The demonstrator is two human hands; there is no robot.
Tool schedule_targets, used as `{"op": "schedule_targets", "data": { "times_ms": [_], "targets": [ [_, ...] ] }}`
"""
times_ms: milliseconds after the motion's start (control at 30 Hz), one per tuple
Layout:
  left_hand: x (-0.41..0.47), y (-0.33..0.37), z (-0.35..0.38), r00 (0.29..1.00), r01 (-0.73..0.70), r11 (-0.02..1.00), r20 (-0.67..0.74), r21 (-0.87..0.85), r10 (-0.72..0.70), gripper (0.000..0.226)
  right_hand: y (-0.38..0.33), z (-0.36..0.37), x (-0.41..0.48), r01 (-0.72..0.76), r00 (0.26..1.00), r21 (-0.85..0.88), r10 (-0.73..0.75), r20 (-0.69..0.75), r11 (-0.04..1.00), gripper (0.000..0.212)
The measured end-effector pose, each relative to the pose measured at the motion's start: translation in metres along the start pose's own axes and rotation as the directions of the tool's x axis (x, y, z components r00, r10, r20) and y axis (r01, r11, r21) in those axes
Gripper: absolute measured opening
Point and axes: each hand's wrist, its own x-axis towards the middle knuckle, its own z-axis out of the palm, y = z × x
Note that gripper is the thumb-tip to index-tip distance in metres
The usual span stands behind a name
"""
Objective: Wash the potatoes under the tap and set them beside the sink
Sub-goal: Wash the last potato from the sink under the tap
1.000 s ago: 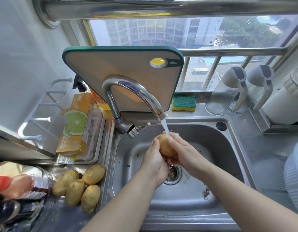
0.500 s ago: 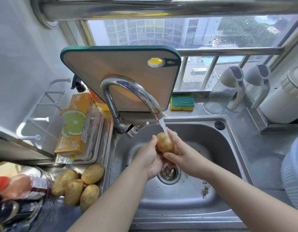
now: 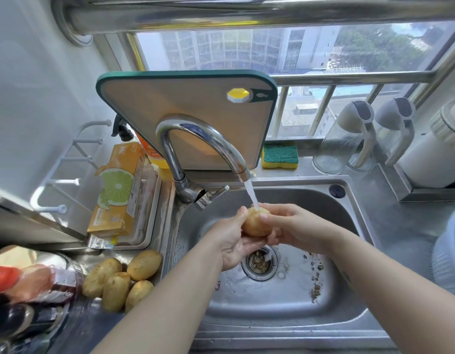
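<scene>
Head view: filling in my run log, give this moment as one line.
step: rinsing | potato held by left hand and right hand under running tap | four potatoes left of sink

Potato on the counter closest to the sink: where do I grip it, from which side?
Probably pinch across its narrow middle, coming from above. The potato lies on its side, long axis diagonal, with other potatoes crowding its lower left and the sink to its right.
</scene>
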Motion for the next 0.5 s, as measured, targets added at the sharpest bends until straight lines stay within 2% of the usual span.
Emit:
{"op": "schedule_targets", "data": {
  "times_ms": [100,200,300,367,500],
  "targets": [
    [0.0,-0.001,0.002,1.0,-0.023,0.999,-0.006,0.025,0.023,0.039,0.002,-0.002,0.003,-0.067,0.995,0.129,0.075,-0.059,0.989,0.036],
    [0.001,-0.003,0.003,0.997,-0.071,0.997,-0.041,0.036,0.072,0.037,0.004,0.01,0.009,-0.037,0.968,0.121,0.066,-0.242,0.992,0.025],
    [0.004,-0.002,0.0,0.995,-0.074,0.997,-0.063,0.02,0.075,0.041,0.008,0.023,0.013,0.022,0.92,0.011,-0.016,-0.393,1.0,0.023],
    [0.003,-0.001,-0.002,0.996,-0.062,0.998,-0.065,0.011,0.062,0.044,0.007,0.029,0.01,0.041,0.898,-0.105,-0.083,-0.431,0.994,0.024],
    [0.002,0.0,-0.002,0.998,-0.043,0.999,-0.046,-0.005,0.043,0.049,0.001,0.038,0.001,0.12,0.914,-0.311,-0.228,-0.335,0.943,0.013]
  ]
}}
